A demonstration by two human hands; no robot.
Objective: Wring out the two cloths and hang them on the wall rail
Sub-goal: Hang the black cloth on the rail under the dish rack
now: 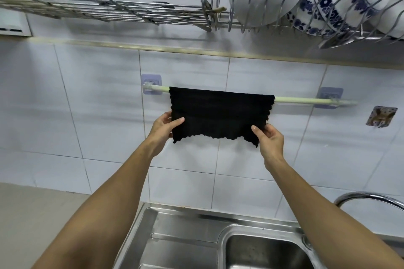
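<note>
Black cloth (219, 113) hangs draped over the pale green wall rail (306, 100), covering its left and middle stretch, and we hold it by the lower corners. Our left hand (162, 125) pinches the left edge with the thumb in front; our right hand (270, 137) is closed on the bottom right corner. We see only this one cloth — the second is nowhere in view. It looks soft and limp, with a knitted, scalloped hem that sags between our hands, so we judge it light and easy to stretch. The corners are the sensible place to hold, pulling gently outward to flatten it without dragging it off the bar. Above, the wire dish rack (273, 2) holds white bowls and a blue-patterned plate (323, 4) on edge. Below, the stainless sink (196, 242) shows nothing in its basin — though only part of it is visible.
</note>
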